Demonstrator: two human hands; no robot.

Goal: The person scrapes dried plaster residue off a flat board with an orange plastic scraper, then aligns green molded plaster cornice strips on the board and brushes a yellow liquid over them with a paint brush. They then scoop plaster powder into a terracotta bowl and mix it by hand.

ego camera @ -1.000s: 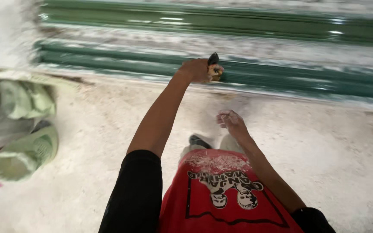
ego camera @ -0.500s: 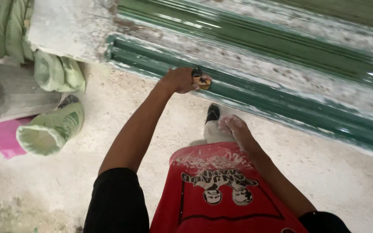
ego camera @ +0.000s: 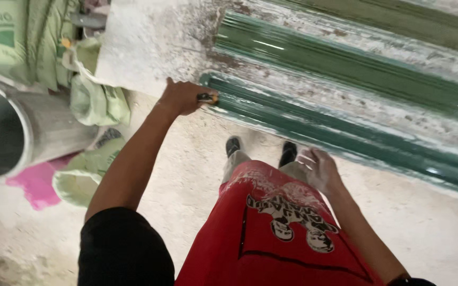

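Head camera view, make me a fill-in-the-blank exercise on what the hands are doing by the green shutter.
1. The left hand grips a small tool against the ribbed shutter, which is painted ____.
2. The right hand hangs open and holds ____.
3. The person's shirt is ____ with a printed design.
4. The large pipe lies on the person's ____ side.

Missing words: green; nothing; red; left

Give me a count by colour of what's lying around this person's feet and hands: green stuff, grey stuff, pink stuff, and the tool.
Green ridged metal bands: 2
Pale green sacks: 3
Grey pipe: 1
Pink patch: 1
Small tool in the left hand, by its grip: 1
Total: 8
The right hand holds nothing.
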